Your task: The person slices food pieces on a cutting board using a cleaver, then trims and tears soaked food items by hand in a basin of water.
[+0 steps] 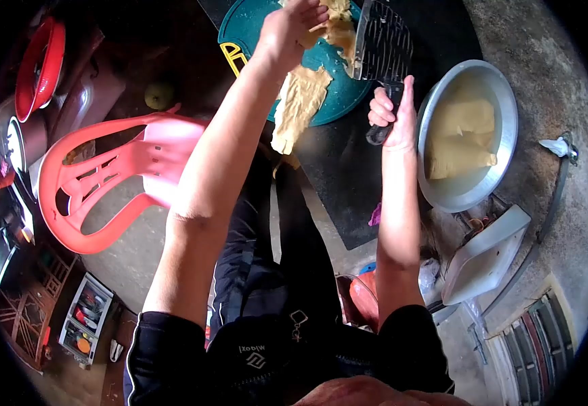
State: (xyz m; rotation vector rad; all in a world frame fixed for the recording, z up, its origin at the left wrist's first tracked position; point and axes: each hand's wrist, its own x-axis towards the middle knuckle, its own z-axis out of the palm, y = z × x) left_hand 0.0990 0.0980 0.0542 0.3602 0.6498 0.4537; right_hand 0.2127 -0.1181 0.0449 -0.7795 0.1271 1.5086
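From my remote seat, the nearest thing I see is the dark shirt (267, 369), its lettering upside down to me; it seems to read "miaozi", though the angle and shadow make me unsure. A blocky logo sits beside the word, and a small outlined mark shows nearby. I can make out no other writing.

Past the knees, the right hand (395, 116) is wrapped around the black handle of a broad cleaver (384, 44), thumb laid along it. The cleaver's blade, streaked with light marks, stands over the right side of a round green board (344, 101) with a yellow handle, set on a dark table (334, 176). A pale yellow sheet (302, 101) lies on the board and hangs over its near edge.

Farther up, the left hand (295, 28) has its fingers stretched out, with no object visible in its grasp; it is above or against more crumpled yellow pieces (339, 24), and I cannot tell whether it touches them. Right of the table, a metal basin (436, 183) holds similar yellow sheets (466, 139) in cloudy liquid. To the left stands a pink-red plastic chair (60, 203).
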